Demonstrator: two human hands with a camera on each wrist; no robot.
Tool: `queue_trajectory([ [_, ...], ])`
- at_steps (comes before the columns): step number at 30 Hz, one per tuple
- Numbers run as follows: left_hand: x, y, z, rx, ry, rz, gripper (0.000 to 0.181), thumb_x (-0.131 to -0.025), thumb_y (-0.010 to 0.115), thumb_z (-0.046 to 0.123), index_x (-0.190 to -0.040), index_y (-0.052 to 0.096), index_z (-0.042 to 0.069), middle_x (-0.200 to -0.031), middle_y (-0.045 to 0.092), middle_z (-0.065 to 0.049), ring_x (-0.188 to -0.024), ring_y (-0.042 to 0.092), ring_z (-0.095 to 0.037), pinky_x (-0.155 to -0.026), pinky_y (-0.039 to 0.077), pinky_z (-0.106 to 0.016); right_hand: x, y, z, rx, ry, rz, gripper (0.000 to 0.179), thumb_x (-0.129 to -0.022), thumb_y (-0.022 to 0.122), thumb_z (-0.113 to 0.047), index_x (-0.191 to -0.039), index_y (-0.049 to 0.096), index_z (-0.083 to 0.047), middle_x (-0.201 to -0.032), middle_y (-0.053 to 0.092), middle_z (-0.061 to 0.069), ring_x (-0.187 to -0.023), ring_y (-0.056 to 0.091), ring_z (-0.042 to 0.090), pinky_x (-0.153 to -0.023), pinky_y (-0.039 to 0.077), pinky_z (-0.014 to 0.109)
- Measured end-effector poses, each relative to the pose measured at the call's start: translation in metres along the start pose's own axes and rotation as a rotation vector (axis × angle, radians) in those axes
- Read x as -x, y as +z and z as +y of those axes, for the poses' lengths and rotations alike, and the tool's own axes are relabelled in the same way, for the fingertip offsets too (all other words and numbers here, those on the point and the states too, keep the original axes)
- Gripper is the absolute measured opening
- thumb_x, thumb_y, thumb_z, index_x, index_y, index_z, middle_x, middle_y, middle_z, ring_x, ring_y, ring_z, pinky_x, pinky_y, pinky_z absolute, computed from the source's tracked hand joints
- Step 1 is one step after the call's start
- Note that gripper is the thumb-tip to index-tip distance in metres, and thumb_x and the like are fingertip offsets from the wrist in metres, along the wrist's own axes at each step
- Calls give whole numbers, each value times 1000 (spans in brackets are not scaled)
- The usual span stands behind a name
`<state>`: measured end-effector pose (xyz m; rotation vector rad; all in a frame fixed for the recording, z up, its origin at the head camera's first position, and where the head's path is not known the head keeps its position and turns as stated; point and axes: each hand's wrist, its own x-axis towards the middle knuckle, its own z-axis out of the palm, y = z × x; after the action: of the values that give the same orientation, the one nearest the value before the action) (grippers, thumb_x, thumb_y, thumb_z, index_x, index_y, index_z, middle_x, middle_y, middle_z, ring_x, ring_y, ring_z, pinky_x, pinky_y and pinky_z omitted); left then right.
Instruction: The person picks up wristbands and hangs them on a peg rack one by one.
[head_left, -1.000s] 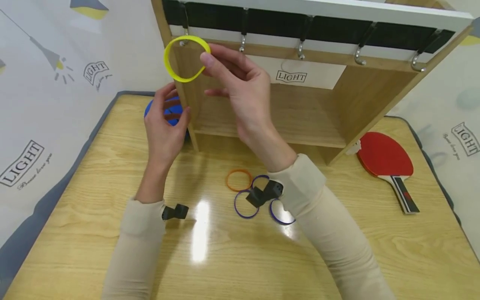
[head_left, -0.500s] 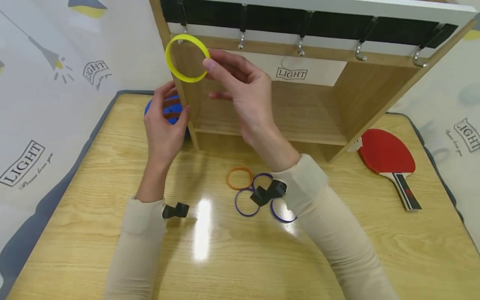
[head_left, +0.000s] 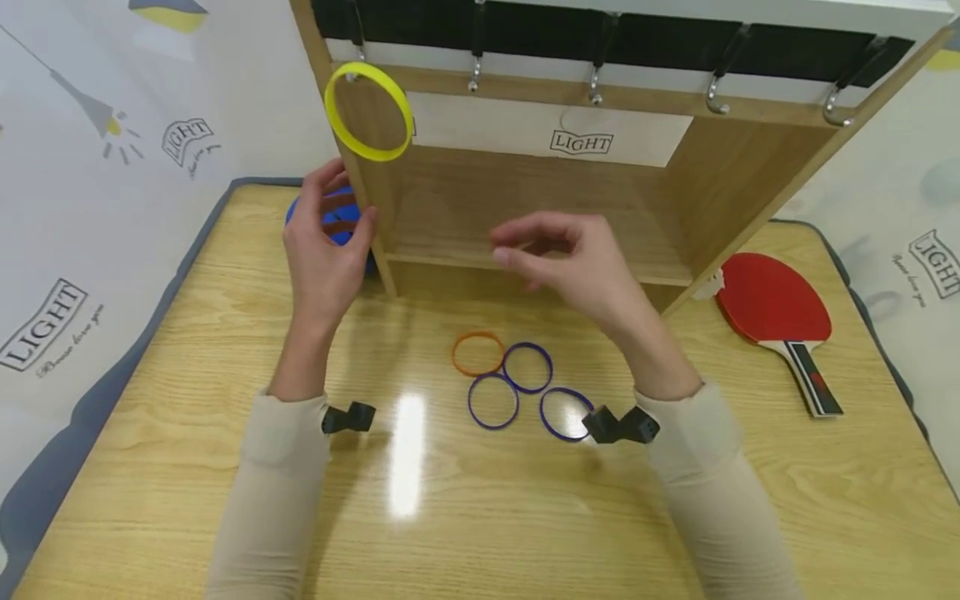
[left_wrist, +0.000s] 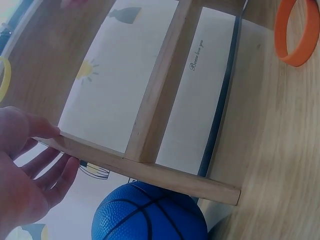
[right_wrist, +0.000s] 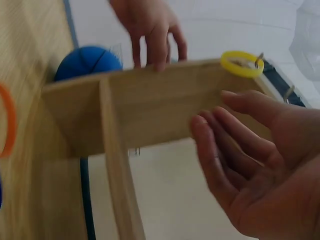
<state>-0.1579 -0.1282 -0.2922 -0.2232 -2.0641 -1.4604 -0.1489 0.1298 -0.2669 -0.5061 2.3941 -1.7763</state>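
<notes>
A yellow silicone wristband (head_left: 378,155) hangs from the leftmost metal hook (head_left: 360,57) on the wooden shelf (head_left: 540,200). My left hand (head_left: 322,250) grips the shelf's left side panel, thumb on the inner side and fingers outside, as the left wrist view shows. In front of the shelf hovers my right hand (head_left: 585,262), its fingers loosely bent and holding nothing. Below, on the table, lie an orange wristband (head_left: 477,374) and several dark blue ones, the nearest touching the orange band being a blue wristband (head_left: 493,427).
A blue ball (left_wrist: 150,215) with black lines sits behind the left side panel. To the right of the shelf a red table tennis bat (head_left: 776,300) lies on the wooden table (head_left: 480,533). More hooks (head_left: 595,87) line the shelf's top rail.
My right hand has let go of the yellow wristband and moved right and down. The band now hangs from the leftmost hook. The left hand keeps its place on the panel.
</notes>
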Motion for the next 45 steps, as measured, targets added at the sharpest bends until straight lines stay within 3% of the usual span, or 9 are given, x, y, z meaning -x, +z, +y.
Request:
queue_trajectory([
  [6, 0, -2, 0, -6, -14, -1, 42, -89, 66, 0, -131, 56, 1, -119, 64, -12, -102, 63, -23, -77, 52, -27, 28, -18, 41, 357, 117, -122, 19, -91, 72, -23, -105, 74, -11, -95, 70, 1, -77, 64, 20, -63, 55, 34],
  [15, 0, 0, -1, 3, -21, -8, 43, -90, 66, 1, -131, 56, 2, -120, 64, -11, -103, 63, -23, -77, 53, -27, 46, -16, 88, 663, 237, -152, 14, -90, 71, -22, -100, 72, -12, -86, 68, -1, -78, 63, 16, -70, 50, 36],
  [21, -1, 1, -1, 10, -18, -9, 42, -89, 66, 0, -131, 56, 1, -119, 64, -12, -103, 63, -23, -78, 53, -28, 45, -11, 98, 704, 267, -138, 17, -85, 76, -31, -92, 71, -16, -82, 67, -5, -77, 62, 15, -70, 47, 36],
  [27, 0, 1, -1, 13, -15, -10, 42, -89, 66, -1, -130, 56, 0, -119, 64, -12, -102, 63, -23, -77, 53, -29, 44, -6, 105, 754, 283, -176, 20, -85, 76, -33, -91, 70, -16, -80, 65, -5, -76, 60, 15, -70, 47, 35],
  [45, 0, 0, -1, -5, 13, -1, 42, -89, 66, -2, -130, 56, -1, -118, 64, -14, -101, 64, -24, -76, 55, -29, 43, -2, 110, 725, 288, -147, 10, -87, 73, -22, -93, 71, -15, -83, 67, -3, -77, 61, 15, -71, 49, 35],
])
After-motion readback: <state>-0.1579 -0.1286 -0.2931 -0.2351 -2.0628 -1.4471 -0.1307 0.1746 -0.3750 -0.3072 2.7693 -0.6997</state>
